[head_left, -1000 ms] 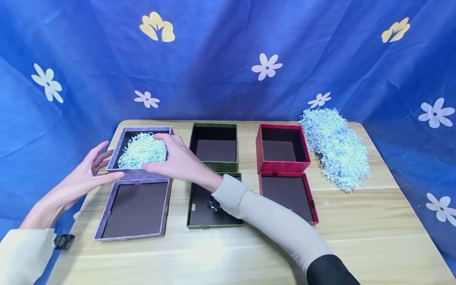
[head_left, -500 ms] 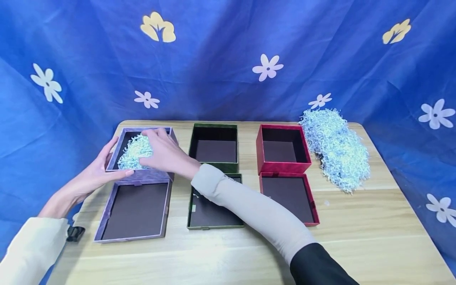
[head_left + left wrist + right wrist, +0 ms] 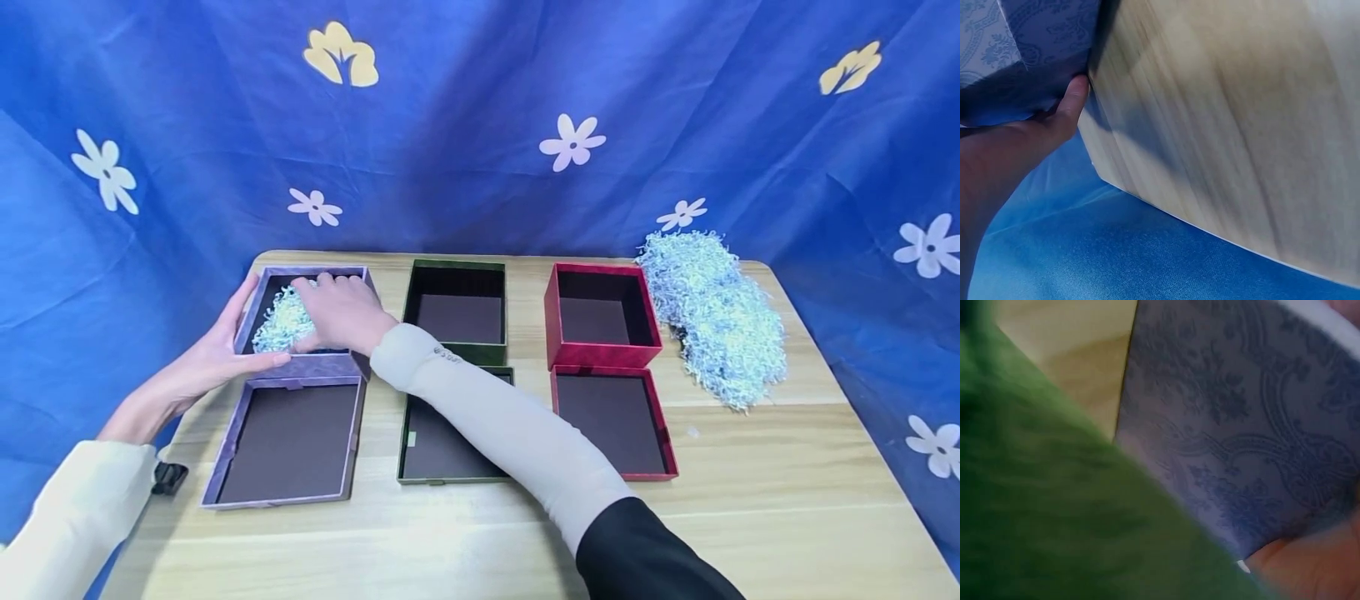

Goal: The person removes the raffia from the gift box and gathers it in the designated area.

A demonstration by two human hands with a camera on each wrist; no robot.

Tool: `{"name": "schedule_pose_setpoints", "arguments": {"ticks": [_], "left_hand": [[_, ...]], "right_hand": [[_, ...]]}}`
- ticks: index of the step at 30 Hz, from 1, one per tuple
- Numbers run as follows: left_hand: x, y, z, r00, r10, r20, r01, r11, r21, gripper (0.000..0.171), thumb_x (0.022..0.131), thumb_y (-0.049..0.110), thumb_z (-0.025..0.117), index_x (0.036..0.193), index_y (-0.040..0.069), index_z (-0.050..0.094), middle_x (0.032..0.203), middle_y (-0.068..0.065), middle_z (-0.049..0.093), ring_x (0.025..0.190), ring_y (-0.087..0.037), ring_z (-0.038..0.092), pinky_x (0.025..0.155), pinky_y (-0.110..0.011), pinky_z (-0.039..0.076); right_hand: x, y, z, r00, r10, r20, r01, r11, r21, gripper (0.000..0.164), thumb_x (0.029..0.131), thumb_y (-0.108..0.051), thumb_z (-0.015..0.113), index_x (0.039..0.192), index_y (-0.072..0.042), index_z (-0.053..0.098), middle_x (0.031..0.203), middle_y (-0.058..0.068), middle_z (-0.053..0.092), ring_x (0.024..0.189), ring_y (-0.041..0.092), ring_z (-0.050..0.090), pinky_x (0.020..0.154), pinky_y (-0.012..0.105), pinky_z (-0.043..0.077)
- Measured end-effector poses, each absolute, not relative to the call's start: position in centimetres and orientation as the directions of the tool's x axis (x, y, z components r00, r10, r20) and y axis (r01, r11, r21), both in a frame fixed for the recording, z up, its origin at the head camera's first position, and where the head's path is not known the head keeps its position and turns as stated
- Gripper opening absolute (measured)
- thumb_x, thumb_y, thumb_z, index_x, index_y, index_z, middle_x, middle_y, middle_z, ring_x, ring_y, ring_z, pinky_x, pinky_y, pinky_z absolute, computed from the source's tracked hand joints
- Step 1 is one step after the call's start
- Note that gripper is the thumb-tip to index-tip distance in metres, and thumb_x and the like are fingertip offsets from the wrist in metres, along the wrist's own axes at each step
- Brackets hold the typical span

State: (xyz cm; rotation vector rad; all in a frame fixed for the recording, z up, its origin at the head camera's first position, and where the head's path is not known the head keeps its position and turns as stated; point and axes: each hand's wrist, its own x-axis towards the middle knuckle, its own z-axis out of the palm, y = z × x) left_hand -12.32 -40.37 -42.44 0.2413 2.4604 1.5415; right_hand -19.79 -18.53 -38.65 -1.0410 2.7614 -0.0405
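Observation:
Pale blue shredded paper lies heaped inside the purple box at the table's far left. Over this heap bends my right hand, with its fingers curled into the paper and the fingertips hidden. My left hand rests at the box's near left corner, its thumb along the front wall and its fingers along the left side. In the left wrist view, one finger of it touches the patterned wall. The right wrist view shows the purple wall from close by, but not the paper.
A purple lid lies in front of its box. A green box and a red box stand further right, with a green lid and a red lid before them. More shredded paper is piled at the right.
My left hand has come in from the left and now touches the box corner. The right hand has shifted slightly within the box, its fingers drawing in over the paper.

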Motion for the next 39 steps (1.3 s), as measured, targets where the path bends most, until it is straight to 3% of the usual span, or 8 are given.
{"name": "schedule_pose_setpoints", "arguments": {"ticks": [7,16,18,21,25,30,36,39], "left_hand": [[-12.4,-40.1,-42.1,-0.956,0.255,-0.142,-0.006,0.47,0.883,0.122,0.101,0.007,0.077,0.173,0.043,-0.014,0.179,0.009,-0.023,0.161,-0.023,-0.025,0.118,-0.078,-0.01],[-12.4,-40.0,-42.2,-0.959,0.231,-0.165,-0.034,0.485,0.874,0.118,0.102,0.01,0.076,0.174,0.038,-0.014,0.179,0.008,-0.023,0.161,-0.023,-0.025,0.121,-0.076,-0.008],[-12.4,-40.0,-42.1,-0.959,0.227,-0.17,-0.038,0.489,0.871,0.118,0.102,0.012,0.076,0.173,0.041,-0.014,0.179,0.009,-0.023,0.161,-0.022,-0.024,0.121,-0.076,-0.007],[-12.3,-39.9,-42.0,-0.96,0.224,-0.171,-0.045,0.48,0.876,0.118,0.102,0.012,0.076,0.173,0.042,-0.013,0.179,0.01,-0.022,0.161,-0.021,-0.024,0.122,-0.074,-0.007],[-12.2,-40.0,-42.1,-0.962,0.221,-0.162,-0.043,0.461,0.886,0.118,0.102,0.01,0.076,0.174,0.042,-0.011,0.179,0.01,-0.02,0.162,-0.019,-0.022,0.123,-0.072,-0.007],[-12.2,-40.1,-42.3,-0.963,0.222,-0.152,-0.031,0.469,0.883,0.118,0.101,0.013,0.078,0.174,0.042,-0.009,0.18,0.012,-0.018,0.162,-0.019,-0.021,0.123,-0.074,-0.005],[-12.4,-40.3,-42.4,-0.961,0.228,-0.154,-0.033,0.462,0.886,0.119,0.101,0.012,0.079,0.173,0.045,-0.009,0.178,0.017,-0.018,0.162,-0.015,-0.022,0.122,-0.075,-0.005],[-12.3,-40.2,-42.2,-0.959,0.229,-0.166,-0.043,0.461,0.887,0.118,0.102,0.012,0.078,0.173,0.044,-0.01,0.178,0.015,-0.019,0.162,-0.016,-0.021,0.122,-0.074,-0.005]], "right_hand": [[-19.8,-20.5,-39.1,-0.72,-0.614,-0.323,-0.662,0.747,0.057,0.091,0.1,-0.065,0.069,0.172,-0.044,0.018,0.154,-0.004,0.046,0.113,0.015,0.063,0.091,0.031,0.056],[-20.8,-21.9,-38.8,-0.673,-0.532,-0.514,-0.564,0.818,-0.11,0.091,0.108,-0.044,0.066,0.172,-0.056,0.002,0.176,-0.001,0.018,0.089,0.014,0.059,0.072,0.025,0.051],[-21.1,-22.3,-38.5,-0.65,-0.512,-0.561,-0.538,0.832,-0.135,0.09,0.109,-0.045,0.064,0.172,-0.056,0.0,0.176,-0.002,0.015,0.096,0.013,0.058,0.075,0.025,0.051],[-21.4,-22.7,-38.0,-0.614,-0.502,-0.609,-0.527,0.835,-0.157,0.093,0.106,-0.053,0.064,0.173,-0.052,-0.002,0.176,-0.002,0.013,0.123,0.013,0.052,0.092,0.028,0.051],[-21.7,-22.8,-37.5,-0.577,-0.508,-0.639,-0.502,0.838,-0.213,0.101,0.102,-0.062,0.065,0.174,-0.046,-0.004,0.179,-0.004,0.008,0.154,0.011,0.027,0.114,0.029,0.039],[-22.2,-22.6,-37.5,-0.567,-0.545,-0.618,-0.437,0.835,-0.335,0.102,0.101,-0.051,0.075,0.176,-0.042,0.005,0.178,-0.021,0.012,0.157,-0.002,0.018,0.117,0.02,0.031],[-22.7,-22.5,-38.3,-0.581,-0.599,-0.552,-0.417,0.801,-0.43,0.096,0.097,-0.045,0.083,0.174,-0.039,0.026,0.174,-0.026,0.023,0.151,-0.008,0.028,0.112,0.012,0.032],[-22.6,-22.2,-38.5,-0.613,-0.621,-0.489,-0.405,0.778,-0.48,0.092,0.093,-0.038,0.088,0.171,-0.036,0.039,0.167,-0.024,0.039,0.14,-0.005,0.043,0.106,0.014,0.038]]}}
